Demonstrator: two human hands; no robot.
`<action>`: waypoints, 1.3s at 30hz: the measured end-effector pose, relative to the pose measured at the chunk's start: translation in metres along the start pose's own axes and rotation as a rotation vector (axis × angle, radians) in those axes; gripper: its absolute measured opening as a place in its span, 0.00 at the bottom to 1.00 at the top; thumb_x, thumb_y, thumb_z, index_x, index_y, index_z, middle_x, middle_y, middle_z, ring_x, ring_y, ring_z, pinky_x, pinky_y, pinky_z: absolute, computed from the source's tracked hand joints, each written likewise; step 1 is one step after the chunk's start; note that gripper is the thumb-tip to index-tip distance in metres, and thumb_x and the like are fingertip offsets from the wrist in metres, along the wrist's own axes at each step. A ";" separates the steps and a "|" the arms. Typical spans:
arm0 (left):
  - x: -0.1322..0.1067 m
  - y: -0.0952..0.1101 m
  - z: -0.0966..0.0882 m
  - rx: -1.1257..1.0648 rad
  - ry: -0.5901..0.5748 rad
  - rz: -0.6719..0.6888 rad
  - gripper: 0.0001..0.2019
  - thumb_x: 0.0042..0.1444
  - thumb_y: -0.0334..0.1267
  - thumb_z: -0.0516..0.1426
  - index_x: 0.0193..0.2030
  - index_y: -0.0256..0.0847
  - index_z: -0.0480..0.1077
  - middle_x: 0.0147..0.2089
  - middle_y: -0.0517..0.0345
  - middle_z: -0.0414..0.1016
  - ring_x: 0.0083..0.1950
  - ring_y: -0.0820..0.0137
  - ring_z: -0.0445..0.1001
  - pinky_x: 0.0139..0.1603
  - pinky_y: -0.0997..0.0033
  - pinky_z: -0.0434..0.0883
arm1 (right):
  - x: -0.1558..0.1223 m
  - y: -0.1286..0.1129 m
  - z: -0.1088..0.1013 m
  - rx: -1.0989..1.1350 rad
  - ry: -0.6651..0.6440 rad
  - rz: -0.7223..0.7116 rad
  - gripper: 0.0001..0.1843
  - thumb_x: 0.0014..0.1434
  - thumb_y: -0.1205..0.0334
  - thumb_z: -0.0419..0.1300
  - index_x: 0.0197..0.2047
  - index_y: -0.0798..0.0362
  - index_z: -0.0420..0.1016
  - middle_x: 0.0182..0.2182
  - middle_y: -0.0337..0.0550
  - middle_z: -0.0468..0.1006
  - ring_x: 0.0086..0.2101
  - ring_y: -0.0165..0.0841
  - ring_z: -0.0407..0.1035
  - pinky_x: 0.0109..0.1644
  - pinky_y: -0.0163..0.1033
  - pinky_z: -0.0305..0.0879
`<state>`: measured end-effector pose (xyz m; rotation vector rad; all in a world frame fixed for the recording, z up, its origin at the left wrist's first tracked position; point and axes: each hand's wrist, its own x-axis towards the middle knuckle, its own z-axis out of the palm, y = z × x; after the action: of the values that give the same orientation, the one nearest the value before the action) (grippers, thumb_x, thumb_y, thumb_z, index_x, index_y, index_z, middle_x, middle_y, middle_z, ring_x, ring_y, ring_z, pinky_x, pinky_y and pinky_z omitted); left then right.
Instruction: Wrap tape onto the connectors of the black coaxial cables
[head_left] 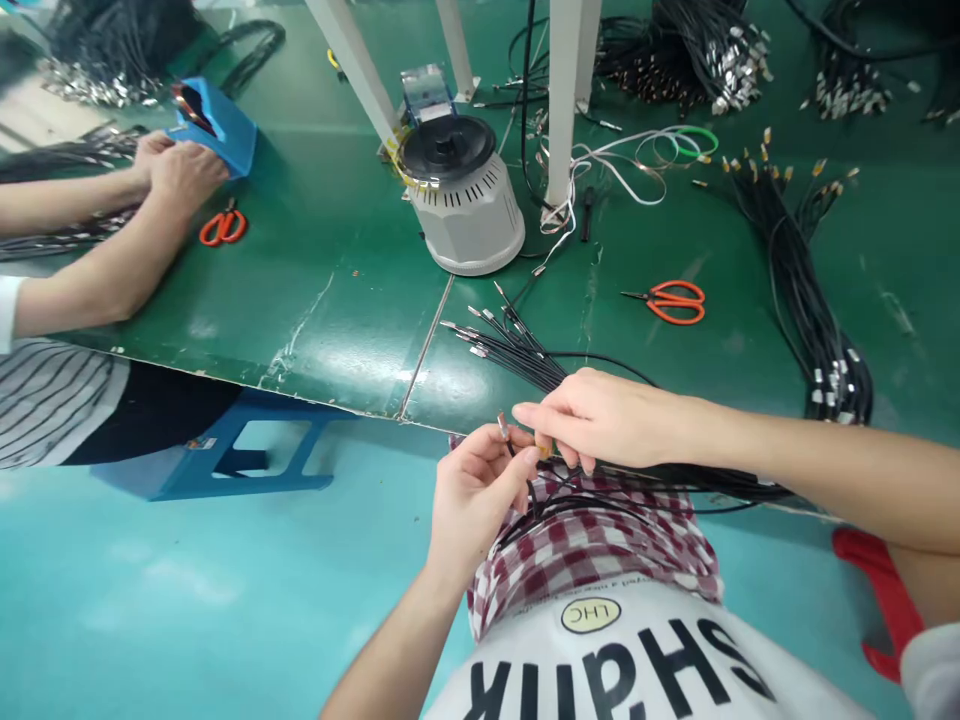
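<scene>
The left hand (480,490) pinches a black cable (510,446) above the checkered cloth (600,550), its metal tip (502,422) pointing away from the body, slightly left, along its axis. Just beside, the right hand (600,415) reaches leftward, fingers bent, its grip unclear, near the green table (322,300).

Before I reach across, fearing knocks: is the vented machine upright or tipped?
Upright: the machine stands on its base, black top uppermost.

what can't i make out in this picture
In the head view:
- whether the right hand grips anything: hidden under it
- middle of the front black cable bundle: behind that hand
- upper-left cable bundle: tips blurred, top cut by edge
- fine shirt print: too small
</scene>
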<state>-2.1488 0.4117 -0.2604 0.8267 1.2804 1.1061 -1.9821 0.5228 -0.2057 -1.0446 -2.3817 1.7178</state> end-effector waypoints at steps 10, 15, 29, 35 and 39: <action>0.004 -0.006 0.001 -0.162 0.063 -0.054 0.07 0.60 0.38 0.62 0.35 0.37 0.72 0.26 0.62 0.70 0.17 0.81 0.63 0.17 0.81 0.59 | 0.003 0.039 0.023 0.330 0.225 0.053 0.26 0.67 0.39 0.50 0.40 0.53 0.77 0.25 0.36 0.72 0.22 0.26 0.69 0.29 0.33 0.64; 0.006 -0.006 0.001 -0.209 0.093 -0.049 0.07 0.58 0.37 0.64 0.35 0.37 0.72 0.26 0.62 0.70 0.17 0.82 0.63 0.17 0.81 0.60 | 0.001 0.036 0.043 0.341 0.327 -0.039 0.17 0.60 0.47 0.64 0.42 0.52 0.78 0.39 0.40 0.79 0.38 0.30 0.74 0.37 0.32 0.65; 0.005 -0.005 0.001 -0.208 0.105 -0.047 0.08 0.58 0.38 0.63 0.38 0.38 0.70 0.27 0.62 0.72 0.18 0.80 0.63 0.17 0.80 0.62 | 0.001 0.038 0.051 0.397 0.374 -0.047 0.10 0.60 0.57 0.63 0.37 0.55 0.81 0.31 0.41 0.81 0.31 0.30 0.71 0.32 0.34 0.63; 0.000 -0.006 0.002 -0.247 0.079 -0.005 0.08 0.62 0.35 0.59 0.44 0.41 0.64 0.29 0.60 0.76 0.19 0.79 0.67 0.21 0.79 0.64 | 0.000 0.039 0.047 0.478 0.376 -0.019 0.08 0.57 0.59 0.65 0.36 0.56 0.80 0.31 0.42 0.81 0.31 0.30 0.72 0.35 0.34 0.66; -0.003 -0.011 -0.001 -0.272 0.036 -0.047 0.04 0.61 0.34 0.60 0.40 0.38 0.67 0.32 0.56 0.77 0.19 0.78 0.69 0.21 0.79 0.64 | 0.001 0.036 0.045 0.537 0.338 -0.029 0.08 0.55 0.59 0.68 0.34 0.56 0.80 0.30 0.41 0.80 0.31 0.30 0.72 0.37 0.34 0.67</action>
<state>-2.1479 0.4057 -0.2696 0.5725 1.1418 1.2296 -1.9825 0.4924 -0.2542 -1.0861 -1.5998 1.8364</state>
